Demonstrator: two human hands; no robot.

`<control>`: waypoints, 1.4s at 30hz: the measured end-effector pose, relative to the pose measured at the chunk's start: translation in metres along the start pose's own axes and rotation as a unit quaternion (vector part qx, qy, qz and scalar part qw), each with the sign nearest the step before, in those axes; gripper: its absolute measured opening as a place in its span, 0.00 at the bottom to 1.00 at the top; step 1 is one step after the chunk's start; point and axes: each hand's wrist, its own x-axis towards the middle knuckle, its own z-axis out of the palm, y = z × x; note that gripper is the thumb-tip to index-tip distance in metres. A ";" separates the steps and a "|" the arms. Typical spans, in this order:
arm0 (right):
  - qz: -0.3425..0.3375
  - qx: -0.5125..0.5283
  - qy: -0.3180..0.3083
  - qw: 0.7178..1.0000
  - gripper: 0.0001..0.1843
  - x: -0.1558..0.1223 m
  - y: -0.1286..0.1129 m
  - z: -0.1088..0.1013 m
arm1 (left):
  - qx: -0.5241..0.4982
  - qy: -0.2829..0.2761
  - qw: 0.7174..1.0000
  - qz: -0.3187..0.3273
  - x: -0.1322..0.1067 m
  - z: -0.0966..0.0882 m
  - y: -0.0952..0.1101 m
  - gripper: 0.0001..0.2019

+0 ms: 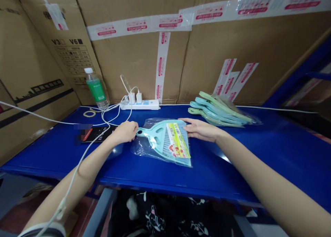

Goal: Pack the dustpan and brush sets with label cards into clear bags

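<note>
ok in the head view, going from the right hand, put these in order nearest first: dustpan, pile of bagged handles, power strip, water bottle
1. The dustpan: in its bag, touching the right hand on its left.
2. The pile of bagged handles: just beyond the hand, to the right.
3. The power strip: back and left.
4. The water bottle: farther left, at the back.

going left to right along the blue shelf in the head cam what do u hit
black phone → left hand → bagged teal dustpan → right hand → bagged stack of teal and green handles
</note>
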 end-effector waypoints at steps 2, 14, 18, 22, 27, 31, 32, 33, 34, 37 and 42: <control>0.001 -0.013 0.018 1.000 0.27 0.000 0.000 0.001 | 0.008 0.001 1.000 -0.005 0.000 0.000 0.000 0.13; -0.061 -0.213 0.041 0.974 0.27 0.000 -0.002 -0.005 | 0.082 0.022 0.995 -0.051 -0.004 -0.008 -0.004 0.13; -0.129 -0.396 0.124 0.901 0.19 0.000 -0.005 -0.001 | 0.122 0.019 0.991 -0.059 -0.007 -0.010 0.000 0.14; -0.169 -0.469 0.156 0.853 0.03 -0.012 -0.015 0.007 | 0.161 0.029 0.984 -0.071 -0.009 -0.010 0.005 0.15; -0.093 -0.502 -0.043 0.859 0.18 -0.027 -0.020 0.019 | 0.187 0.025 0.979 -0.081 -0.010 -0.009 0.006 0.16; -0.061 -0.459 -0.124 0.878 0.21 -0.022 -0.015 0.023 | 0.199 0.016 0.976 -0.083 -0.010 -0.009 0.007 0.17; -0.054 -0.447 -0.132 0.883 0.21 -0.021 -0.015 0.022 | 0.201 0.014 0.976 -0.083 -0.010 -0.010 0.007 0.17; -0.049 -0.438 -0.137 0.887 0.21 -0.020 -0.015 0.021 | 0.203 0.012 0.976 -0.083 -0.010 -0.010 0.008 0.17; -0.047 -0.431 -0.138 0.890 0.20 -0.019 -0.015 0.020 | 0.205 0.011 0.975 -0.083 -0.010 -0.010 0.008 0.18; -0.040 -0.424 -0.129 0.896 0.18 -0.021 -0.019 0.014 | 0.209 0.008 0.974 -0.081 -0.010 -0.010 0.009 0.18; -0.037 -0.418 -0.161 0.893 0.21 -0.025 -0.023 0.011 | 0.216 0.008 0.973 -0.079 -0.010 -0.010 0.008 0.18</control>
